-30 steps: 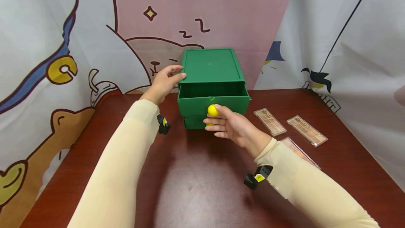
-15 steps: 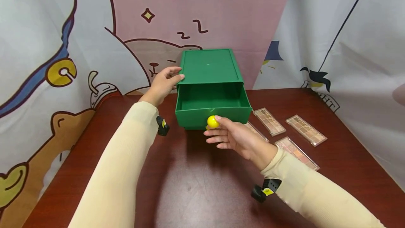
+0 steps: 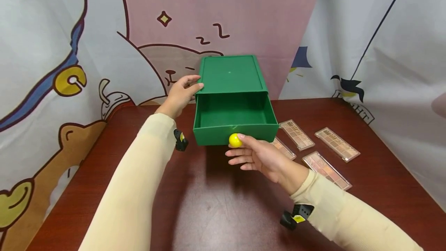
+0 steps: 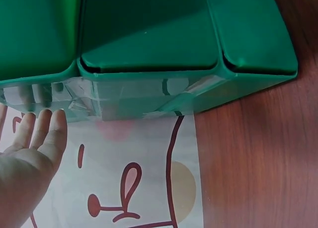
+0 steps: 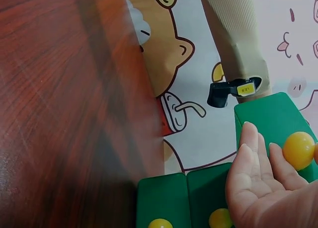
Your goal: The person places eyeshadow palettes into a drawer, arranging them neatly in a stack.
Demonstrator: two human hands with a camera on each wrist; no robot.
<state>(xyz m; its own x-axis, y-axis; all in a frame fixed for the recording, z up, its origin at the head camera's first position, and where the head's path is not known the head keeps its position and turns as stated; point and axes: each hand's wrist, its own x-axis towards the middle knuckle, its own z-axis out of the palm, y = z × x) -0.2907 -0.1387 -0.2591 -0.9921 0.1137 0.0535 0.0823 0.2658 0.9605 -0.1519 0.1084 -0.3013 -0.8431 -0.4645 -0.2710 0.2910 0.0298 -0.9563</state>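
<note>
A green drawer cabinet (image 3: 230,74) stands against the back cloth with its top drawer (image 3: 216,135) pulled far out, bare inside. My right hand (image 3: 273,160) pinches the round yellow knob (image 3: 235,140) on that drawer's front between thumb and index finger, its other fingers extended. In the right wrist view, the pinched knob (image 5: 299,151) is ahead of two lower drawers with yellow knobs. My left hand (image 3: 179,94) rests at the cabinet's upper left edge, thumb toward the top. Seen from the left wrist, its fingers (image 4: 54,138) reach out straight beside the cabinet's taped side.
Several makeup palettes (image 3: 337,143) lie on the dark red-brown table (image 3: 209,212), right of the cabinet. One palette (image 3: 283,148) is partly hidden by the drawer and right hand. A cartoon-printed cloth (image 3: 265,14) hangs right behind the cabinet.
The top drawer has slid out toward me, with my right hand holding its knob and coming nearer. The pulled-out drawer now covers the lower drawer front. My left hand has stayed at the cabinet's edge.
</note>
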